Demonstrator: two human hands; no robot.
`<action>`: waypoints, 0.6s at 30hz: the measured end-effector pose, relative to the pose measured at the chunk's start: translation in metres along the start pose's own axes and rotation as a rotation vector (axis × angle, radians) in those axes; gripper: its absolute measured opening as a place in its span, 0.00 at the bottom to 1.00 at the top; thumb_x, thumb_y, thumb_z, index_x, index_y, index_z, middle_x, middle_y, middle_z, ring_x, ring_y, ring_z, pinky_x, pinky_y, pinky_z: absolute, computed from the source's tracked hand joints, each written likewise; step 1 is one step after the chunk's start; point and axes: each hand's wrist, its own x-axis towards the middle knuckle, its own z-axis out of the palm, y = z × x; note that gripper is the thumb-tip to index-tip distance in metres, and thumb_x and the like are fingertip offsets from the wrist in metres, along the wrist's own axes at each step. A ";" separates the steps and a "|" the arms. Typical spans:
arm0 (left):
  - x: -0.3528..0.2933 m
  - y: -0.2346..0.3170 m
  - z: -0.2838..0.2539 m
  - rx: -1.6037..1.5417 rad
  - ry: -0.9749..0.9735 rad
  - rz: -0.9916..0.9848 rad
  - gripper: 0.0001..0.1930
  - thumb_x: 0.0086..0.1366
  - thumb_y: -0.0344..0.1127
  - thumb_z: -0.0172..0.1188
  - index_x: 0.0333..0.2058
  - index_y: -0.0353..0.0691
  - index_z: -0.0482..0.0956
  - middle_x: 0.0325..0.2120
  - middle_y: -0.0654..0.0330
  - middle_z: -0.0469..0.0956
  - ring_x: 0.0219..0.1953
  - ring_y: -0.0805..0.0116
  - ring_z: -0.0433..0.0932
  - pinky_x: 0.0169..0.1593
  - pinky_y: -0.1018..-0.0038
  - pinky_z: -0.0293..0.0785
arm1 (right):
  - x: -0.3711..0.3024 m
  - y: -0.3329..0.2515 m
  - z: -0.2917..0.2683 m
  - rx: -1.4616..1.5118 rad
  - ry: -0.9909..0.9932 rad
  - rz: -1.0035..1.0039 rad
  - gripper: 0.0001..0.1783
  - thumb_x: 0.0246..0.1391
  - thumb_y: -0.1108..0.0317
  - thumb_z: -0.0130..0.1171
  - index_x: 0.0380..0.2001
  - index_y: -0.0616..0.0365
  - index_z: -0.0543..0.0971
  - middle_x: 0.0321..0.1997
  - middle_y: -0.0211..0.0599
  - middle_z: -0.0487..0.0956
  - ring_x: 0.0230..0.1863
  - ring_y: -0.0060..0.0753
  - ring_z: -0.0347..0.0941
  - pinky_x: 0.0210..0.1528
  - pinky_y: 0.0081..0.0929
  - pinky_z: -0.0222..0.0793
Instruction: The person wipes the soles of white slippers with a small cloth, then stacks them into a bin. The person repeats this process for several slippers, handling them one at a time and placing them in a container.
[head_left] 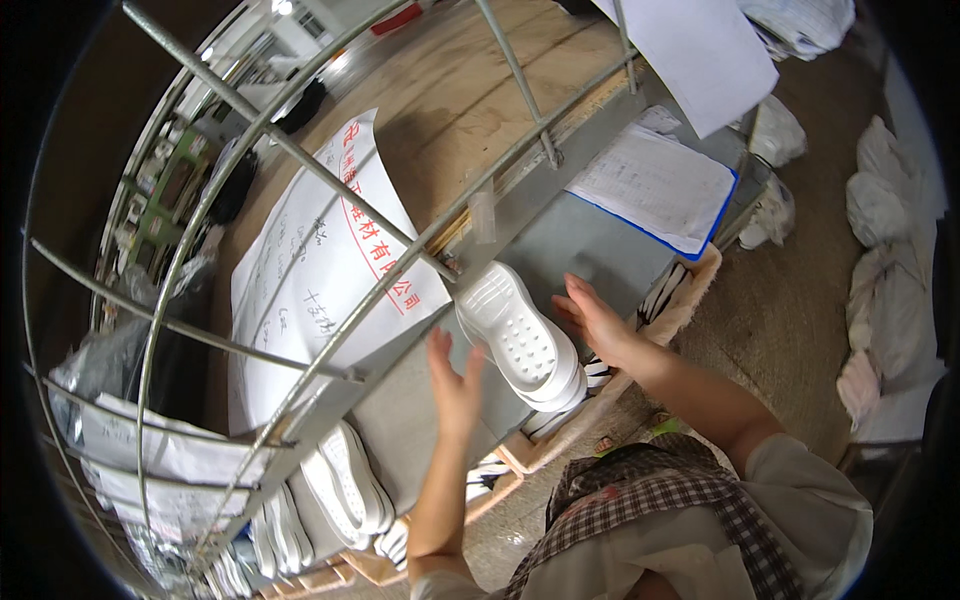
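White shoe soles (517, 335), pressed together side by side or stacked, lie on a grey bench top (620, 235) between my hands. Their upper face shows rows of small round bumps. My left hand (457, 385) hovers just left of them, thumb apart from the fingers and slightly blurred; whether a fingertip touches the edge I cannot tell. On the other side, my right hand (597, 322) is open with fingers stretched toward the soles, a small gap away. Neither hand holds anything.
More white soles (345, 485) lie along the bench at lower left. A metal wire rack (280, 140) with a large paper sheet (310, 270) rises at the left. A blue clipboard with papers (655, 185) lies at the right. Cardboard boxes (540, 452) line the near edge; white bags (880, 250) stand far right.
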 end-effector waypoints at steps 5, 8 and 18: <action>-0.045 0.050 0.045 -0.152 0.048 -0.203 0.35 0.64 0.45 0.53 0.59 0.24 0.52 0.55 0.36 0.62 0.59 0.47 0.61 0.60 0.60 0.56 | 0.010 -0.012 0.021 0.039 -0.248 0.129 0.48 0.58 0.44 0.46 0.66 0.57 0.34 0.70 0.47 0.43 0.70 0.39 0.41 0.68 0.33 0.38; -0.032 0.088 0.064 -0.151 0.131 -0.096 0.36 0.65 0.48 0.49 0.59 0.22 0.51 0.55 0.33 0.60 0.59 0.42 0.59 0.61 0.59 0.55 | 0.008 -0.031 0.014 0.281 -0.276 0.118 0.38 0.60 0.44 0.41 0.65 0.54 0.45 0.64 0.46 0.57 0.62 0.39 0.59 0.60 0.35 0.60; -0.022 0.114 0.143 0.687 0.011 -0.109 0.35 0.63 0.53 0.49 0.61 0.35 0.53 0.56 0.43 0.62 0.63 0.44 0.53 0.59 0.41 0.47 | 0.036 -0.064 -0.072 -0.199 -0.169 0.089 0.49 0.56 0.45 0.49 0.66 0.56 0.35 0.67 0.54 0.49 0.67 0.43 0.47 0.64 0.35 0.47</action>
